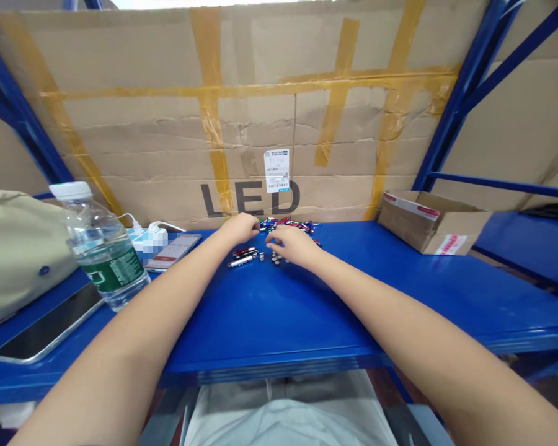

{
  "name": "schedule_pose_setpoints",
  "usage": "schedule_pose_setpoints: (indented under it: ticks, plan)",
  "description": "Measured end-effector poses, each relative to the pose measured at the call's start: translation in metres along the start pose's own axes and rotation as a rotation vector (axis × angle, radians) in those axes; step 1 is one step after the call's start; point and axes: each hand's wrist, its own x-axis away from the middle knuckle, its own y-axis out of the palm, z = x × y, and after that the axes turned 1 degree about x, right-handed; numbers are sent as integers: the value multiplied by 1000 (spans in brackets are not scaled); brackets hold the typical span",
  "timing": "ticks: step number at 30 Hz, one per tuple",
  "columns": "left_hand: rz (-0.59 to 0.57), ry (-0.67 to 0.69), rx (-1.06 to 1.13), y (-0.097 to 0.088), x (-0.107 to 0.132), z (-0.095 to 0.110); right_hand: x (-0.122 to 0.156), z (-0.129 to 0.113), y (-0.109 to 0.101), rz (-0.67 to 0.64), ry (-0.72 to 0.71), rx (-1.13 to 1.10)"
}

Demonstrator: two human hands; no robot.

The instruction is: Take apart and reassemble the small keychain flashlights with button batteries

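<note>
Pinching lightly should suit pieces this small. On the smooth blue surface (279, 322) lie a slim silver tube (240, 262), flat round discs (276, 261) and a glossy dark-red tube (245, 252); just beyond are the right hand (295, 243) and curled left hand (242, 227), but I cannot tell whether either grip is closed on anything. Farther back: a shiny multicoloured pile (286, 222), then creased cardboard (158, 142).

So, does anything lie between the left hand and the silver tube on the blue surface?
Yes: a dark red tube lies just behind the silver tube, toward the left hand. Nothing visible covers the silver one.
</note>
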Motion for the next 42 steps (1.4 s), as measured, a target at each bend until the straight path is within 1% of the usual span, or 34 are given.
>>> schedule_pose_setpoints:
  ticks: [3, 5, 9, 12, 15, 17, 19, 22, 24, 26, 28, 30, 34, 35, 37, 40, 42]
  plan:
    - [-78, -75, -32, 8, -17, 1, 0, 15, -13, 96, 120, -61]
    - [-101, -107, -40, 14, -25, 2, 0, 25, -19, 130, 183, -71]
    - [-88, -132, -38, 25, -31, 1, 1, 36, -24, 123, 240, -61]
    - [-83, -126, -30, 28, -29, -2, 1, 37, -23, 99, 247, -69]
    - [-95, -104, -14, 17, -23, -5, 1, 36, -21, 97, 245, -77]
    - [-102, -79, 23, 2, -17, -7, 2, 36, -21, 105, 224, -99]
    - [-125, -4, 156, -16, -9, -6, 2, 33, -20, 119, 189, -144]
    - [-182, 189, 359, -42, 3, 3, 4, 26, -18, 128, 179, -271]
    - [-200, 238, 395, -55, 9, 12, 3, 21, -16, 106, 215, -379]
    - [-208, 242, 391, -63, 14, 21, 2, 17, -15, 73, 251, -486]
    - [-209, 231, 374, -69, 16, 26, 0, 15, -15, 37, 268, -572]
    - [-192, 202, 361, -72, 18, 27, -1, 17, -16, 7, 282, -602]
    - [-152, 125, 344, -74, 19, 24, 0, 20, -21, 22, 292, -487]
    - [-151, 129, 339, -74, 19, 25, 1, 19, -23, 22, 292, -456]
    - [-140, 169, 317, -72, 19, 26, 3, 16, -29, -27, 299, -434]
    - [-60, 255, 257, -68, 17, 30, 6, 9, -36, -139, 358, -494]
    - [-11, 304, 234, -65, 15, 31, 7, 8, -40, -180, 398, -528]
